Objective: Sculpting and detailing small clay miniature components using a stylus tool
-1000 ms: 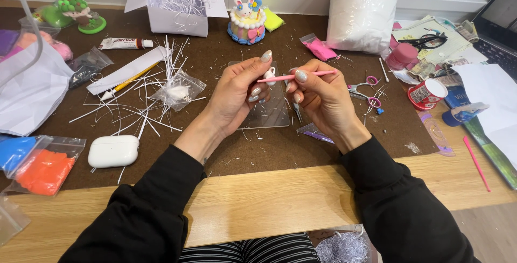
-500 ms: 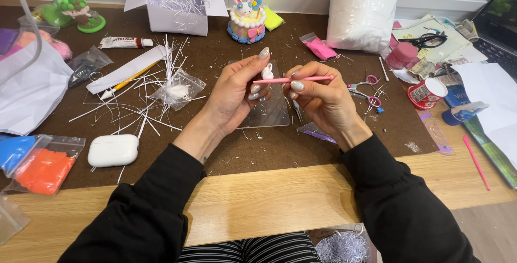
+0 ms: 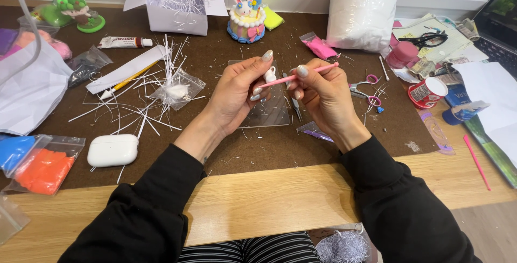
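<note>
My left hand is raised above the brown mat and pinches a small white clay piece between thumb and fingertips. My right hand grips a thin pink modelling tool, whose left tip touches the clay piece. Both hands hover over a clear plastic sheet lying on the mat. A pair of metal tweezers rests beside that sheet, under my right hand.
White paper strips and a small bag lie left. A white earbud case, orange clay bag, open white box, clay cake figure, large white bag, pink scissors and red cup surround the hands.
Both hands have stayed together over the clear sheet. The pink tool tilted slightly, its right end now higher, while its tip remains at the white clay piece.
</note>
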